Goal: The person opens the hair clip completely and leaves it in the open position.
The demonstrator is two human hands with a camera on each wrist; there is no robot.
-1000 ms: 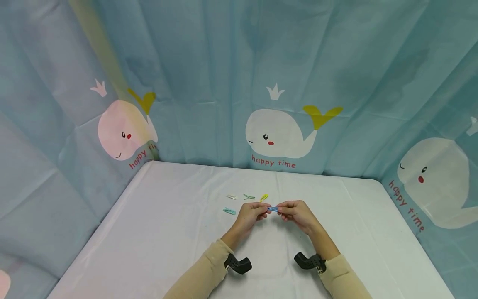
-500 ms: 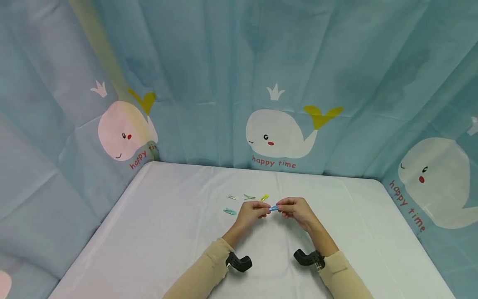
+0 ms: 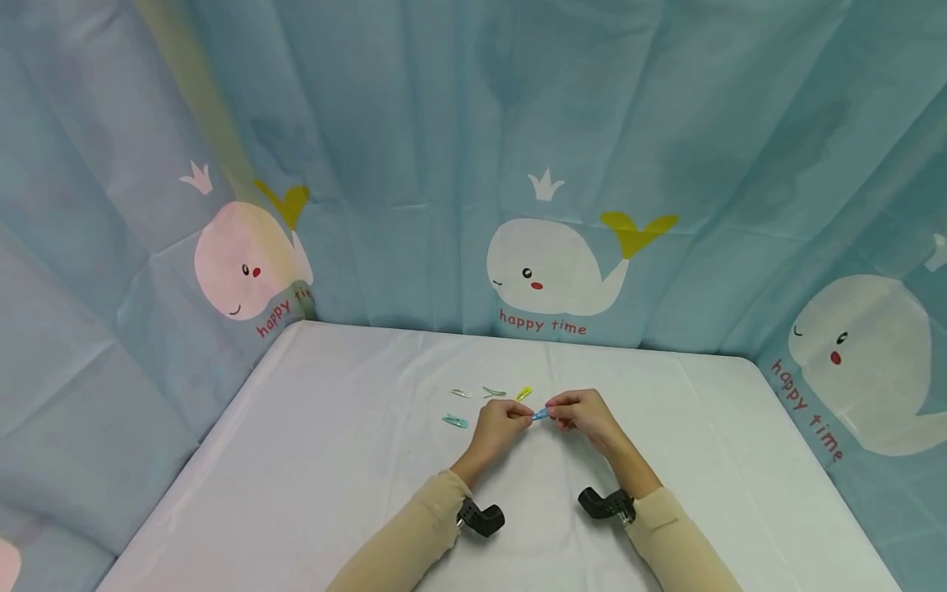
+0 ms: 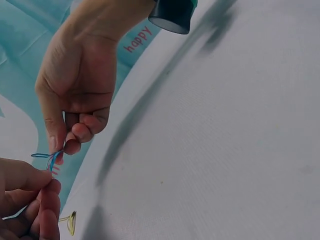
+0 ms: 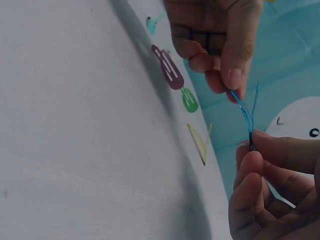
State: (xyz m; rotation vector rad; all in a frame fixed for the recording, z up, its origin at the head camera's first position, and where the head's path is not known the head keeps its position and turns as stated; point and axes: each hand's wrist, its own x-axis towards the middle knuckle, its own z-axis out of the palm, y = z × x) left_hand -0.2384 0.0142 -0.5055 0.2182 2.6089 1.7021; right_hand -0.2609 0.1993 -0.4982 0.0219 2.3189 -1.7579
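Observation:
Between the two hands is a blue snap hair clip (image 3: 541, 414), lifted over the white table. In the right wrist view the clip (image 5: 245, 112) is popped open, its thin inner arm standing apart from the curved frame. My left hand (image 3: 497, 427) pinches the free end of the frame between thumb and forefinger. At the opposite, joined end, my right hand (image 3: 584, 415) holds the clip with thumb and fingertips. Just beyond the left hand lies a yellow hair clip (image 3: 524, 394), spread in a V in the right wrist view.
More hair clips lie on the table (image 3: 333, 460) left of and behind the hands: a green one (image 3: 494, 391), a pale-looking one (image 3: 459, 392) and a teal one (image 3: 455, 421). A purple clip (image 5: 168, 70) shows in the right wrist view. A whale-print curtain (image 3: 414, 247) hangs behind.
The blue clip has tilted, its right end now higher. The right hand has shifted slightly up and left, and the left forearm slightly right. Clips on the table stay put.

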